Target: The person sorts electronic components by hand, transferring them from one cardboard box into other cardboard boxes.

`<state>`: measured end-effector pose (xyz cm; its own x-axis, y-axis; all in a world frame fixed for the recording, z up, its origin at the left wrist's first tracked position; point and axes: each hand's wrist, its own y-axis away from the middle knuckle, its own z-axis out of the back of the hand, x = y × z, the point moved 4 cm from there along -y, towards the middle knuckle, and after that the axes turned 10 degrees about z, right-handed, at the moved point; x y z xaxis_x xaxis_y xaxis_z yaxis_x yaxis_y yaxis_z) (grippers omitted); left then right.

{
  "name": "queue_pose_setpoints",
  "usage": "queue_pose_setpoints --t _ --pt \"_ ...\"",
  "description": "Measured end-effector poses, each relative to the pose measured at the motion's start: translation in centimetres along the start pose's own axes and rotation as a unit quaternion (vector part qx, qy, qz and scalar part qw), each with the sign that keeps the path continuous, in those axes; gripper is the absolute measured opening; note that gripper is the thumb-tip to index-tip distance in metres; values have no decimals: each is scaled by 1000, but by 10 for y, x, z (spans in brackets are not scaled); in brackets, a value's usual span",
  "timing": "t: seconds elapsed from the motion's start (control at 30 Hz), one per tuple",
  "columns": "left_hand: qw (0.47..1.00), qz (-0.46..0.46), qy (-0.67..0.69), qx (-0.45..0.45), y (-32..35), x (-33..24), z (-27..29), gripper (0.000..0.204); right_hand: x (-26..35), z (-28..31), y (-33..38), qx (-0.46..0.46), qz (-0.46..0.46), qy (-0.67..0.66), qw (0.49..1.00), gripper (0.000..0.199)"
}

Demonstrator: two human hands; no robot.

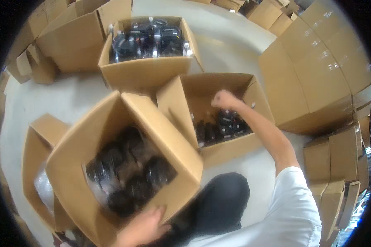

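A large cardboard box (169, 136) stands tilted in front of me, with several dark, round bundles (138, 189) wrapped in clear plastic inside. At its near edge is my left hand (146, 224), thumb and fingers apart, nothing visible in it. My right arm reaches over a second open box (231, 154), where small black parts with white tags (228, 123) lie loosely at the bottom. Above them, inside its walls, my right hand (226, 100) is curled closed and slightly blurred. Whether the fingers hold anything cannot be made out.
Behind stands another box (146, 70) filled with black parts and white connectors. A narrower box (39, 193) with clear plastic is at the left. Stacked cartons (305, 78) line the right side; more boxes (72, 39) stand far left. Pale floor (224, 51) shows between them.
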<state>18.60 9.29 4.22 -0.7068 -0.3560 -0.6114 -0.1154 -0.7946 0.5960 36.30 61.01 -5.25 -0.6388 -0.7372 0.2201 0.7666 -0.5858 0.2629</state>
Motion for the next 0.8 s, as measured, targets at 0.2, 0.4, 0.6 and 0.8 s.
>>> queue_pose_setpoints --t 0.2,0.4,0.6,0.8 --pt "998 19 20 52 1 7 5 73 12 -189 -34 164 -151 -160 962 35" --pt "997 40 38 57 4 17 3 74 54 -189 -41 285 -1 -44 958 26" --pt "998 6 62 5 5 14 0 65 80 -126 28 21 -2 43 999 33" --pt "991 -44 -25 -120 11 13 -13 51 36 -117 33 -22 7 20 1000 23"
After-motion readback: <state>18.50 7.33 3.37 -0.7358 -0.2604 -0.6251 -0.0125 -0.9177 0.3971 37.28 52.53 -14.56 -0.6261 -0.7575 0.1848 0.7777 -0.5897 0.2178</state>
